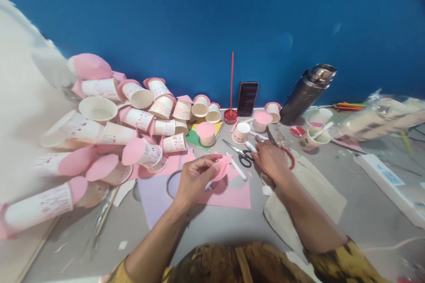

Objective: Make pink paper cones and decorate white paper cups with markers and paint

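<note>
My left hand [199,174] pinches a small folded piece of pink paper [222,169] between thumb and fingers, above a pink sheet [237,196] with cut-away edges. To the right, my right hand [269,158] is closed low at the table, its fingertips on a white and blue tube [250,146]. Scissors with black handles [245,158] lie open between the hands, and red-handled scissors [289,155] are partly under the right hand. A white marker [239,169] rests on the paper. A paper cup with a pink disc [206,133] stands just beyond.
Several decorated paper cups [139,119] are piled at the left. Behind stand a phone [247,98], a red stick in a round base [230,116] and a dark flask [307,95]. A cloth [312,185] and a white power strip [388,181] lie at the right.
</note>
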A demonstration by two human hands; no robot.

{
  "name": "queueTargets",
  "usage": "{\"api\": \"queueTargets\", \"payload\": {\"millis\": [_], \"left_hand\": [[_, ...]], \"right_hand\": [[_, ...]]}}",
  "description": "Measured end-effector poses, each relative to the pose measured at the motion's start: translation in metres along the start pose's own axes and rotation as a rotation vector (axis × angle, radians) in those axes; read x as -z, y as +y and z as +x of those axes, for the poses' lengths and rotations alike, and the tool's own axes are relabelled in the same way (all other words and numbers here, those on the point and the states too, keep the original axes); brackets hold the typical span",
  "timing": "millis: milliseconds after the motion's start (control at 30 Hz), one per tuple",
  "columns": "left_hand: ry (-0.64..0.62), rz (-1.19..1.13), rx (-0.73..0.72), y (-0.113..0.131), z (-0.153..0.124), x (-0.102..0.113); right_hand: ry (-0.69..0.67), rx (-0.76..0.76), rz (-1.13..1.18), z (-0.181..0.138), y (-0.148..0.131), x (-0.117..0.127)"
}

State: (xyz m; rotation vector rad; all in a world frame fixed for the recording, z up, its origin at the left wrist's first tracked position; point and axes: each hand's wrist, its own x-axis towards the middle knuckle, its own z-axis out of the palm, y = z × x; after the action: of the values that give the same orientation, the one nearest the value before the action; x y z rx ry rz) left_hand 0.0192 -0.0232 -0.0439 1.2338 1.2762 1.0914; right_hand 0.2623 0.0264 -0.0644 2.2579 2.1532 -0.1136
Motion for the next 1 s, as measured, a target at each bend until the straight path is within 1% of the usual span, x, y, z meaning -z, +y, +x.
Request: {"api": "queueTargets", "payload": {"millis": [100, 167, 200, 267, 300, 367, 467, 633, 767, 1000], "left_hand": [[0.014, -0.004, -0.025, 0.002, -0.001, 0.000], [0.015, 0.001, -0.041, 0.002, -0.002, 0.001], [0.009, 0.005, -0.049, 0.002, -0.002, 0.001], [-0.010, 0.007, -0.061, 0.002, -0.001, 0.002], [-0.021, 0.004, -0.064, 0.001, -0.001, 0.003], [-0.036, -0.005, -0.066, 0.000, 0.000, 0.004], [-0.047, -0.015, -0.064, -0.003, 0.003, 0.005], [-0.064, 0.010, -0.063, -0.005, 0.005, 0.005], [-0.063, 0.051, -0.040, -0.005, 0.005, 0.004], [-0.074, 0.091, -0.006, -0.010, 0.005, 0.003]], "right_hand": [[0.035, -0.035, 0.064, 0.000, 0.005, 0.004], [0.088, -0.034, 0.221, -0.002, 0.008, 0.007], [0.116, 0.008, 0.337, -0.004, 0.009, 0.009], [0.144, 0.180, 0.569, -0.009, 0.008, 0.010], [0.150, 0.283, 0.657, -0.012, 0.006, 0.010], [0.161, 0.454, 0.756, -0.017, 0.001, 0.010], [0.223, 0.580, 0.803, -0.023, -0.007, 0.010], [0.310, 0.686, 0.783, -0.025, -0.009, 0.012], [0.287, 0.741, 0.743, -0.025, -0.007, 0.013], [0.244, 0.767, 0.749, -0.030, -0.013, 0.010]]}}
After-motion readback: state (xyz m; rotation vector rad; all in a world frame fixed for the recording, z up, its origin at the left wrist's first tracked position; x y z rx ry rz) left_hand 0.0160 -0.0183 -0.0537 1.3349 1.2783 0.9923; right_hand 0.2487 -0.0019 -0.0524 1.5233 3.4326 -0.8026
